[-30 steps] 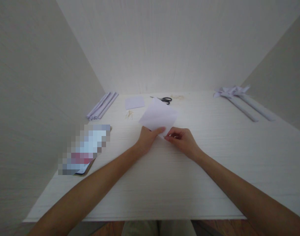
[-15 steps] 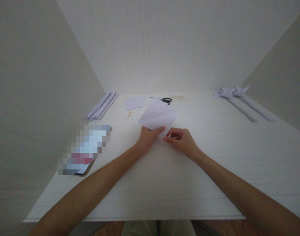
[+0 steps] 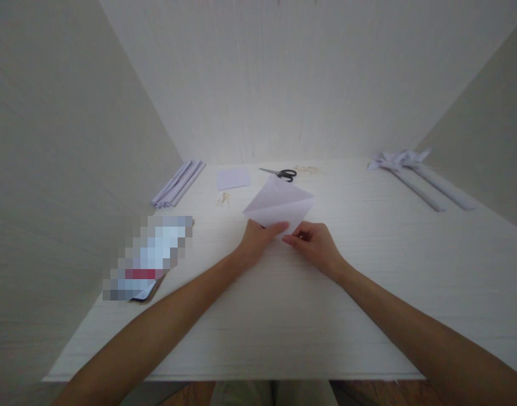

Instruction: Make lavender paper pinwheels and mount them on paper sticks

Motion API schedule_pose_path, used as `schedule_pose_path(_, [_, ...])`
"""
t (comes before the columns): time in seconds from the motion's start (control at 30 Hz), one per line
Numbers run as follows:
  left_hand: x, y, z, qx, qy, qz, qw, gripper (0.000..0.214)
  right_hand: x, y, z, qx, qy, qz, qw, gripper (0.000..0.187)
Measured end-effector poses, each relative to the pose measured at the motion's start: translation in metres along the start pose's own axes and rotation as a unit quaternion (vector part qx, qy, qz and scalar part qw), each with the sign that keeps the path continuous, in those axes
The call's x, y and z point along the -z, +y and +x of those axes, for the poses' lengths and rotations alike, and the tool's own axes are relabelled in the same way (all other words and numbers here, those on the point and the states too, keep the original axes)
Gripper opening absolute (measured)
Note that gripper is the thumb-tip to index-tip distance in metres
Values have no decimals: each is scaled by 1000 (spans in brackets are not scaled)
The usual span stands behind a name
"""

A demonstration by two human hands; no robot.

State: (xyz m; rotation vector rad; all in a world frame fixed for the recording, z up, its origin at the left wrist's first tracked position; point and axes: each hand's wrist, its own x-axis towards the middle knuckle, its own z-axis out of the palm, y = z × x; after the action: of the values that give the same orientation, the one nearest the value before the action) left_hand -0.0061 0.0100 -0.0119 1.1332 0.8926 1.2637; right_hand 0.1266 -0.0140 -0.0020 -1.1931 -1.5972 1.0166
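Observation:
A square sheet of white paper (image 3: 279, 200), turned corner-on with a crease across its middle, is held just above the table. My left hand (image 3: 258, 239) grips its near-left side, thumb on top and fingers hidden underneath. Close to the near corner, my right hand (image 3: 313, 242) is closed in a pinch at the paper's lower right edge. Beyond the sheet lie black-handled scissors (image 3: 287, 173), their blades pointing left. Left of them is a flat stack of square paper (image 3: 233, 179).
A phone (image 3: 157, 254) with a blurred-out screen lies at left. Rolled paper tubes (image 3: 178, 186) sit behind it, with small pale strips (image 3: 223, 199) to their right. Two paper tubes with flared, cut ends (image 3: 404, 160) rest at the back right. Walls enclose the table's back and sides.
The paper has shifted slightly right and toward me, showing more of the scissors' blades. The right-hand fingers have closed in on the paper's near edge.

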Motion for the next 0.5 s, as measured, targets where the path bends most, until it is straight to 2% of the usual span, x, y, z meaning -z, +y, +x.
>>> schedule_pose_path(0.17, [1,-3,2,4,1,-21,1000,32,-1,3,1,8,7,-31,999,18])
schedule_pose_path(0.33, [0,0,3,24,9,-61,998,28,1,6,4,9,-16,-38,999,16])
schedule_pose_path(0.4, [-2,3,3,36,20,-82,996,28,2,4,2,-1,-17,-22,1000,17])
schedule_pose_path(0.5, [-4,7,2,52,42,-102,993,31,3,0,0,-4,18,45,999,15])
